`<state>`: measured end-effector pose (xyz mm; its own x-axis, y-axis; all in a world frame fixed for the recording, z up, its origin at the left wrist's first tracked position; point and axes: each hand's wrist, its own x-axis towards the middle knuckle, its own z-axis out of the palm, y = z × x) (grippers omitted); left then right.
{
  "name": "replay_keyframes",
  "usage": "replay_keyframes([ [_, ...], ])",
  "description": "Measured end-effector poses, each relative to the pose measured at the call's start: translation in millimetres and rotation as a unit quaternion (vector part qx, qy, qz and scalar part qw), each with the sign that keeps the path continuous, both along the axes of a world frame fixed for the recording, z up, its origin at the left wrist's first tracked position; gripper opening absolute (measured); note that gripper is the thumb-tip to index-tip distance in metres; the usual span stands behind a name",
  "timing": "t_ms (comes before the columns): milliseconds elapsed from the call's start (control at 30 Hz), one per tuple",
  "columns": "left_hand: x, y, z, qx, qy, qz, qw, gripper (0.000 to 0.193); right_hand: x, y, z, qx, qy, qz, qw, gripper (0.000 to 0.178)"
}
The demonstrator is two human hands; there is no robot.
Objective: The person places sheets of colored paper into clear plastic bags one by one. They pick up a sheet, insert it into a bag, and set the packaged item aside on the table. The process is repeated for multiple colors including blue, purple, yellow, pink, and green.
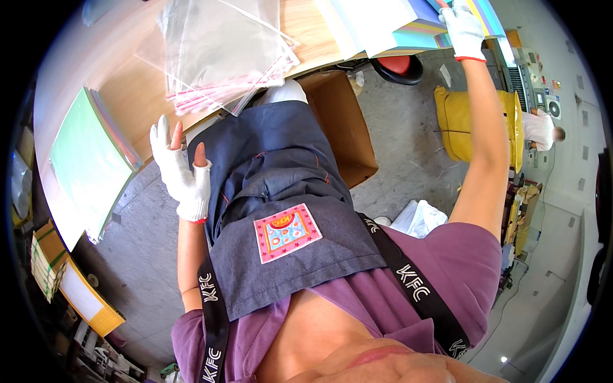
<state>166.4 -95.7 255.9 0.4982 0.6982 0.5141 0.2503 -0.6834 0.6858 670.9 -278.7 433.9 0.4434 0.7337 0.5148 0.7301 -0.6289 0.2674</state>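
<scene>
My left hand wears a white glove with bare thumb and forefinger tips. It is open and empty, raised by the table's near edge, fingers apart. My right hand, in a matching glove with a red cuff, reaches to the stack of coloured sheets at the far right of the table. Its fingers lie stretched over the stack's edge, partly cut off by the frame's top. Between the hands, clear plastic sleeves lie loosely piled. At the left sits a pile of sheets with a pale green top.
The wooden table runs along the top and left. Below it stand a cardboard box and a round stool. A yellow wrapped bundle is on the floor at right, with another person beyond it.
</scene>
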Motion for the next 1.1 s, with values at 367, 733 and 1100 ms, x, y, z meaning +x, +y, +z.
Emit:
replay_keyframes([
  [367,27,-12,22,0.074,0.040,-0.023,0.996,0.054,7,-8,-40,0.676,0.570,0.147,0.444,0.046],
  [733,47,-20,31,0.090,0.064,-0.046,0.993,0.052,38,9,-2,0.635,0.676,0.161,0.337,0.053],
  [1100,44,-29,27,0.067,0.092,-0.017,0.993,0.055,59,12,137,0.565,0.783,0.237,0.110,0.022],
])
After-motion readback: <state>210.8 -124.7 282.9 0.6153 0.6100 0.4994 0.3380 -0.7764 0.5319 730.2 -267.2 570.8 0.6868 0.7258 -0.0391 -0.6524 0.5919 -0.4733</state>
